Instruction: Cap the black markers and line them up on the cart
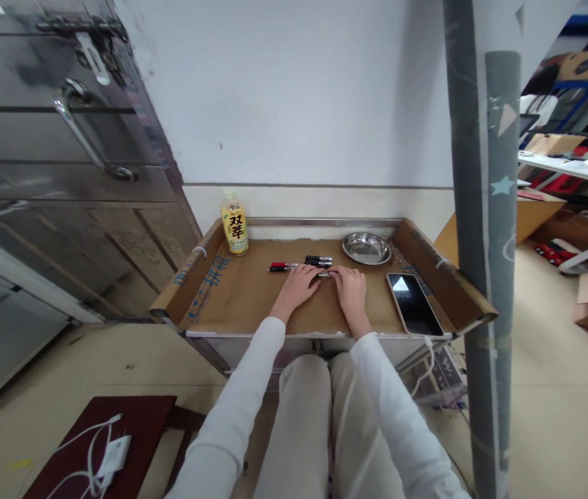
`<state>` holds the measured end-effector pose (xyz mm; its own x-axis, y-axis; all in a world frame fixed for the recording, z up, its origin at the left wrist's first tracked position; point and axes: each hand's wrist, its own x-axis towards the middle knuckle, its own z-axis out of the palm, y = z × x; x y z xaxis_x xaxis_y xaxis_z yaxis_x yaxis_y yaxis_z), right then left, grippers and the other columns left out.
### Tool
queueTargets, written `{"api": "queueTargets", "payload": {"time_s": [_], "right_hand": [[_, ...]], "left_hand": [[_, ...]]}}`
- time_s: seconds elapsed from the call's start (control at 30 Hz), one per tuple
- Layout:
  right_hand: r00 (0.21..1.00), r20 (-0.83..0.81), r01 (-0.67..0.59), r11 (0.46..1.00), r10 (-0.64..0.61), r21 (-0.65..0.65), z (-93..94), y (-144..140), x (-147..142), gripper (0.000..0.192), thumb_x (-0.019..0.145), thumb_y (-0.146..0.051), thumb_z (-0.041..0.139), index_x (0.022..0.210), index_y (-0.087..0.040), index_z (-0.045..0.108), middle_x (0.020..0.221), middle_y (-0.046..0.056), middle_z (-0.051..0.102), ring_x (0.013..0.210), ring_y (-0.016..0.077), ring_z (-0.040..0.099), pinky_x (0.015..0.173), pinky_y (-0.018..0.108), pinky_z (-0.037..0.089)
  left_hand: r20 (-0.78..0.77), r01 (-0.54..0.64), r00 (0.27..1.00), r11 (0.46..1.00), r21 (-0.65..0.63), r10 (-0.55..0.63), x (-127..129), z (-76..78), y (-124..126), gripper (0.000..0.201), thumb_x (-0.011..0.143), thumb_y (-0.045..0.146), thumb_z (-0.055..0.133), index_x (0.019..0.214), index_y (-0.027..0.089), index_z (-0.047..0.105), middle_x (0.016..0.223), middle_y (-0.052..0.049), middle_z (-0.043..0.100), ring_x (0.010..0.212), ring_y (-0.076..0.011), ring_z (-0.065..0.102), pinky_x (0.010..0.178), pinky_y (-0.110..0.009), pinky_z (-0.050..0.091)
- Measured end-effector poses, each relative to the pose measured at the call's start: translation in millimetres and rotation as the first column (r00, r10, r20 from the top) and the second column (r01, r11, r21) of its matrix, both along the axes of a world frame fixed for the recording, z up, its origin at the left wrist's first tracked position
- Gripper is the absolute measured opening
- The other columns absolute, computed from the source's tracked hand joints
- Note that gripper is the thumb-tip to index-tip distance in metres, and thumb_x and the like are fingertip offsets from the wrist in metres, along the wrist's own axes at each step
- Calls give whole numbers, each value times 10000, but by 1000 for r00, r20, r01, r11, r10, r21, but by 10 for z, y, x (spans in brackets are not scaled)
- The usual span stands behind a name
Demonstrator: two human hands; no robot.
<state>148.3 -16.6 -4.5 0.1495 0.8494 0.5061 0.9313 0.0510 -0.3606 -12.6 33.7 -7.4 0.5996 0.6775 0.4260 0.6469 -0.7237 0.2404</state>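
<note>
Both my hands rest on a cardboard-lined tray table point(231, 305). My left hand point(298, 285) and my right hand point(350, 285) lie side by side, fingers curled down, gripping a small pen-like item point(324, 275) between them. Just beyond the fingers lie a red and black pen point(282, 266) and black pens point(319, 261). How the item is held is mostly hidden by my fingers.
A yellow-labelled drink bottle point(234, 223) stands at the back left. A steel dish point(366, 247) sits at the back right. A phone point(414, 303) lies on the right. A grey pole point(486, 277) rises at right, and a metal cabinet point(65, 166) at left.
</note>
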Motion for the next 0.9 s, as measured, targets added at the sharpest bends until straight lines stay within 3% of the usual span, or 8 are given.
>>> {"api": "queueTargets", "payload": {"time_s": [0.23,0.63,0.7,0.77,0.83,0.9], "right_hand": [[997,-1,72,996,-72,-44,22,-16,-2,268,989,-286,451,1043,-230,708,872,75,730,779,196,546,729,302,263],[994,86,75,997,-73,-16,17,-32,-32,279,990,-292,440,1051,-211,700,931,100,728,850,215,571,778,321,310],[995,94,14,1000,-13,-9,16,-26,-36,300,991,-260,410,1097,-202,685,989,112,723,882,221,586,805,329,343],[986,89,-139,990,139,-7,13,-18,-50,357,978,-214,383,1255,-191,606,1057,115,712,921,222,603,845,334,383],[949,58,-310,951,310,-7,10,-12,-73,493,956,-194,366,1447,-182,413,1171,117,678,1002,223,609,894,340,418],[915,16,-404,915,404,8,10,-11,-97,627,935,-208,363,1540,-170,202,1332,128,590,1132,227,579,947,355,435]], "left_hand": [[22,3,1000,1000,12,-3,1,30,-16,163,942,275,526,1004,190,651,1029,-65,650,998,-208,595,970,-389,453],[65,-66,996,997,40,63,-1,52,-39,176,967,269,478,1067,186,597,1078,-73,650,1020,-215,612,945,-377,475],[83,-40,996,999,36,37,-5,52,-40,178,971,265,469,1074,185,589,1083,-74,644,1032,-210,609,959,-373,471],[120,-28,993,999,32,24,-12,47,-39,178,978,256,448,1071,186,582,1075,-73,638,1034,-203,606,968,-365,467],[170,-45,985,999,28,40,-21,44,-42,189,987,250,420,1076,188,575,1066,-74,632,1033,-196,603,967,-356,468],[206,-91,975,995,29,83,-30,46,-52,209,995,253,395,1096,191,567,1067,-77,630,1030,-191,603,951,-346,471]]}}
